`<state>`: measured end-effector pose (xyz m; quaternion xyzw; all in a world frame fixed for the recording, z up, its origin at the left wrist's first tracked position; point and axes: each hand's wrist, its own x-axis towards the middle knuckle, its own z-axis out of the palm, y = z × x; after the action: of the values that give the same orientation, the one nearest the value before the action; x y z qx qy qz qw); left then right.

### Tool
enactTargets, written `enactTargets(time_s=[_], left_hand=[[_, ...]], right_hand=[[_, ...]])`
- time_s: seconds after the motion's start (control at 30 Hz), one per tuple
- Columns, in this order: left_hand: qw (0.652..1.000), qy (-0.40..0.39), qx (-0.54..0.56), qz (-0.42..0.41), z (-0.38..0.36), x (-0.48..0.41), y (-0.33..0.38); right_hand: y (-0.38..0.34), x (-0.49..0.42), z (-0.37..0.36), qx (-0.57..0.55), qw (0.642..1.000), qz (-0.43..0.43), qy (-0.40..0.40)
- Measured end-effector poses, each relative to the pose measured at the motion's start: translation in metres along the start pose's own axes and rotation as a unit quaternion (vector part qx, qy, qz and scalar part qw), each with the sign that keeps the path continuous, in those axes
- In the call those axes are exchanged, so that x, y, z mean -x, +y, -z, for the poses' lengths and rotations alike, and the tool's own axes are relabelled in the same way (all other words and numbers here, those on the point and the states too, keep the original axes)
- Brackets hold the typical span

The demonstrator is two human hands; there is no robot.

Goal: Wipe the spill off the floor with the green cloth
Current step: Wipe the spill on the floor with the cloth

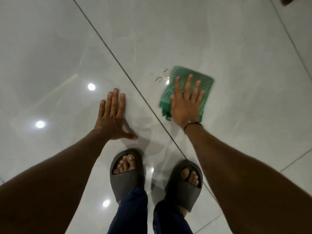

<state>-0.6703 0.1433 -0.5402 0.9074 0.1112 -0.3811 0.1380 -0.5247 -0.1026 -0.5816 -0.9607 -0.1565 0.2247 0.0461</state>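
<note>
A folded green checked cloth [200, 81] lies flat on the glossy white tiled floor [236, 48], right of a dark grout line. My right hand [184, 102] presses flat on the cloth with fingers spread; the cloth is motion-blurred. A small wet spill [163, 77] with glinting droplets and a faint yellowish stain sits just left of the cloth's upper edge. My left hand [112, 117] rests palm-down on the bare tile left of the grout line, fingers apart, holding nothing.
My feet in dark grey slides [125, 176] stand close below the hands, with blue trouser legs [130, 213] at the bottom. A dark object corner [287, 0] shows at the top right. Ceiling lights reflect in the tiles at left.
</note>
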Motion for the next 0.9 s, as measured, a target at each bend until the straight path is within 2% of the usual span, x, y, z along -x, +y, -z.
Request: enactTargets(time_s=[0.1, 0.17, 0.27, 0.33, 0.4, 0.47, 0.53, 0.63, 0.7, 0.77, 0.83, 0.9], left_hand=[[0.999, -0.026, -0.013, 0.024, 0.007, 0.002, 0.009], [0.999, -0.021, -0.016, 0.038, 0.008, 0.003, 0.015], [1.000, -0.013, -0.003, 0.023, 0.004, 0.003, 0.014], [1.000, 0.030, -0.005, 0.001, -0.001, 0.007, 0.008], [0.996, 0.087, -0.017, -0.030, -0.006, 0.005, 0.003], [0.991, 0.120, -0.013, -0.057, -0.002, -0.011, 0.011], [0.989, 0.143, 0.006, -0.035, 0.001, -0.029, 0.019], [0.992, 0.126, 0.025, -0.016, 0.010, -0.040, 0.025], [0.996, 0.090, 0.020, -0.009, 0.017, -0.035, 0.025], [0.998, 0.057, 0.009, -0.004, 0.022, -0.034, 0.025], [0.999, 0.047, -0.004, -0.001, 0.024, -0.037, 0.027], [0.999, 0.054, -0.006, 0.000, 0.019, -0.039, 0.027]], right_hand=[[0.003, 0.057, -0.017, 0.046, 0.989, 0.137, -0.034], [0.037, 0.102, -0.022, 0.058, 0.985, 0.151, -0.066], [0.097, 0.109, -0.010, 0.030, 0.995, 0.007, -0.099], [0.106, 0.075, 0.002, -0.008, 0.994, -0.092, -0.061], [0.085, 0.015, 0.013, -0.031, 0.991, -0.134, -0.005], [0.053, -0.040, 0.023, -0.029, 0.994, -0.100, 0.025], [0.015, -0.064, 0.021, -0.010, 0.999, -0.026, 0.025], [-0.007, -0.023, 0.006, 0.039, 0.994, 0.105, 0.007], [0.018, 0.024, -0.002, 0.052, 0.985, 0.165, -0.029], [0.064, 0.064, -0.001, 0.048, 0.988, 0.129, -0.073], [0.098, 0.063, 0.011, 0.033, 0.995, 0.029, -0.088], [0.100, 0.022, 0.025, 0.007, 0.994, -0.082, -0.068]])
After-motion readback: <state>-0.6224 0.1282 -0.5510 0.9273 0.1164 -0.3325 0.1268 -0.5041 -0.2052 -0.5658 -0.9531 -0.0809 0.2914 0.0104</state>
